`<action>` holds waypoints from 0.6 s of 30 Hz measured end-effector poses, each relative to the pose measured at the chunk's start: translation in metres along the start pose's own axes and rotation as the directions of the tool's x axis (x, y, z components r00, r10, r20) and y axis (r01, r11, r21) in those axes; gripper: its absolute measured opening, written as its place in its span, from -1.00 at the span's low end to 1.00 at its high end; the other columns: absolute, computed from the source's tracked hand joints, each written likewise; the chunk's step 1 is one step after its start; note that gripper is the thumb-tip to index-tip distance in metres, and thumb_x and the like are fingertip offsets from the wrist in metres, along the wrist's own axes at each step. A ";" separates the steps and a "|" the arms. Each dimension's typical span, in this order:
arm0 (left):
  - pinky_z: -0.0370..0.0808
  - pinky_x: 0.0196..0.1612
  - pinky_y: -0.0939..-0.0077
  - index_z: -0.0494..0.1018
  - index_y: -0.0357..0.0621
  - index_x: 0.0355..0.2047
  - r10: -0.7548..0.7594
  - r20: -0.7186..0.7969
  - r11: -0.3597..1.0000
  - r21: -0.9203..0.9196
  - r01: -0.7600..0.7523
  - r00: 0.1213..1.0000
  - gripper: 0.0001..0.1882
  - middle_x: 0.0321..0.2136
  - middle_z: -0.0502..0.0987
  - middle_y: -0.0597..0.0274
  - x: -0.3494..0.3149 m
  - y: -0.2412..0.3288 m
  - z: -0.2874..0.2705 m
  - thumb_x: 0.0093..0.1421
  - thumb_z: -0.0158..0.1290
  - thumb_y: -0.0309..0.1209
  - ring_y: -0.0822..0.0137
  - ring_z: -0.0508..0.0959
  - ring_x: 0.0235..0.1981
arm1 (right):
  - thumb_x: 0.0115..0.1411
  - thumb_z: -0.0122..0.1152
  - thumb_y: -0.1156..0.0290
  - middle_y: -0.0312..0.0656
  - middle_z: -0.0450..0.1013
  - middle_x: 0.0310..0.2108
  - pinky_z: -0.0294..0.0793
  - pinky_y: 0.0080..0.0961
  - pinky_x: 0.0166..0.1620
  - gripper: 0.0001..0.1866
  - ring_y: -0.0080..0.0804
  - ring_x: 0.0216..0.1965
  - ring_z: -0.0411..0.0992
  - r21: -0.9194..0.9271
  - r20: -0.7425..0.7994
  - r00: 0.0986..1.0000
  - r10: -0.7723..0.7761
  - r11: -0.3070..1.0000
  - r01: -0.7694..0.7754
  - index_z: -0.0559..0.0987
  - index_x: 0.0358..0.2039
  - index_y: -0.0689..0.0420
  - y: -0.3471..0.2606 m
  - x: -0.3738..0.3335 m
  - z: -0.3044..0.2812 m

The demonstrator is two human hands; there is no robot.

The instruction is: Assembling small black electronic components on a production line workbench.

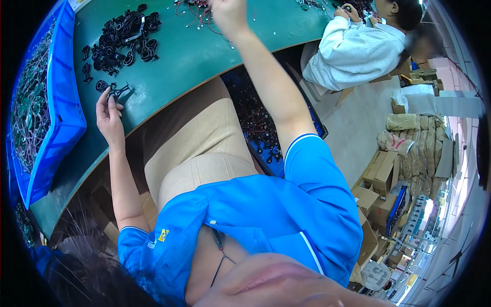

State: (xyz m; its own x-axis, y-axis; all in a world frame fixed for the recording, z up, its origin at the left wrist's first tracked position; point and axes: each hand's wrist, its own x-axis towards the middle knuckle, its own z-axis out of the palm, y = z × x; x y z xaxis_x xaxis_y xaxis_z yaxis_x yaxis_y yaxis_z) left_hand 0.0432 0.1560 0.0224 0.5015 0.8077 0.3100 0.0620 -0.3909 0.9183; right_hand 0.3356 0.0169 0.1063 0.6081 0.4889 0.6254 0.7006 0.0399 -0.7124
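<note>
My left hand point(109, 116) is on the green table point(169, 56), its thumb and fingers closed on a small black plastic part point(121, 92) with thin arms and a ring-shaped end. Just beyond it is a loose heap of similar black plastic parts point(120, 46). My right arm stretches far forward, and my right hand point(230, 16) is at the top edge of the picture, beside a tangle of thin red wires point(194, 11). The fingers of that hand are mostly cut off by the edge, so what they hold is hidden.
A blue bin point(69, 110) full of wired green pieces stands on the left. Below the table edge, a blue tray point(276, 166) of small wired parts lies beside my legs. A co-worker in a light sweatshirt point(358, 53) sits at the right. Cardboard boxes point(381, 171) and sacks are stacked behind.
</note>
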 end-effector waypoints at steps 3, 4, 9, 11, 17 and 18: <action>0.34 -0.46 0.77 0.43 -0.14 0.00 -0.058 0.064 0.994 -0.088 0.063 0.996 -0.73 -0.36 0.48 0.26 -0.019 0.013 -0.002 0.30 -0.06 -0.51 0.54 0.43 -0.50 | 0.23 0.02 0.49 -0.27 0.41 -0.63 0.30 -0.55 -0.51 -0.77 -0.48 -0.61 0.32 0.252 0.190 0.980 0.063 0.961 -0.111 0.47 -0.09 0.14 -0.030 -0.042 0.009; 0.34 -0.46 0.78 0.44 -0.13 0.00 -0.085 0.088 0.988 -0.124 0.096 0.993 -0.73 -0.35 0.48 0.26 -0.029 0.015 -0.001 0.30 -0.07 -0.52 0.55 0.43 -0.50 | 0.24 -0.01 0.50 -0.27 0.41 -0.59 0.33 -0.60 -0.43 -0.73 -0.49 -0.54 0.35 0.288 0.327 0.922 0.209 0.907 -0.308 0.43 -0.04 0.16 -0.066 -0.067 0.004; 0.34 -0.49 0.79 0.44 -0.17 -0.03 -0.189 0.436 0.934 -0.196 0.297 0.880 -0.73 -0.36 0.46 0.26 -0.084 0.033 0.023 0.29 -0.10 -0.57 0.56 0.41 -0.53 | 0.24 -0.11 0.62 -0.25 0.40 -0.52 0.31 -0.62 -0.43 -0.71 -0.55 -0.55 0.29 0.233 0.616 0.754 0.229 0.861 -0.452 0.32 -0.02 0.19 -0.088 -0.164 0.007; 0.34 -0.48 0.76 0.46 -0.20 -0.08 -0.216 0.481 0.914 -0.208 0.349 0.850 -0.75 -0.39 0.44 0.26 -0.100 0.042 0.027 0.26 -0.10 -0.61 0.53 0.41 -0.53 | 0.24 -0.12 0.62 -0.24 0.40 -0.52 0.30 -0.65 -0.43 -0.75 -0.57 -0.53 0.30 0.247 0.630 0.741 0.233 0.844 -0.475 0.29 -0.06 0.22 -0.093 -0.196 0.010; 0.35 -0.47 0.64 0.49 -0.25 -0.14 -0.173 0.523 0.976 -0.021 0.215 0.834 -0.76 -0.36 0.48 0.23 -0.144 0.024 0.035 0.18 -0.05 -0.64 0.47 0.41 -0.51 | 0.27 -0.09 0.59 -0.23 0.39 -0.54 0.30 -0.71 -0.44 -0.81 -0.59 -0.53 0.31 0.301 0.678 0.505 0.534 0.425 -0.854 0.27 -0.10 0.22 -0.091 -0.268 0.008; 0.35 -0.47 0.63 0.49 -0.24 -0.14 -0.144 0.525 0.980 -0.041 0.194 0.839 -0.76 -0.36 0.48 0.24 -0.147 0.024 0.035 0.18 -0.04 -0.63 0.47 0.42 -0.50 | 0.27 -0.07 0.58 -0.23 0.40 -0.55 0.31 -0.71 -0.45 -0.80 -0.59 -0.54 0.32 0.290 0.639 0.512 0.574 0.437 -0.852 0.26 -0.09 0.22 -0.093 -0.273 0.007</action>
State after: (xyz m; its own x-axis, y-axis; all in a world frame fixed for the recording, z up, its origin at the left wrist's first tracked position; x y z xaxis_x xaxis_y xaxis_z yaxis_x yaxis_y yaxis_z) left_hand 0.0016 0.0125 -0.0101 0.8646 0.5025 -0.0009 0.1222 -0.2085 0.9703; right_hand 0.1014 -0.1145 -0.0001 0.4754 0.8299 -0.2922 -0.3203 -0.1461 -0.9360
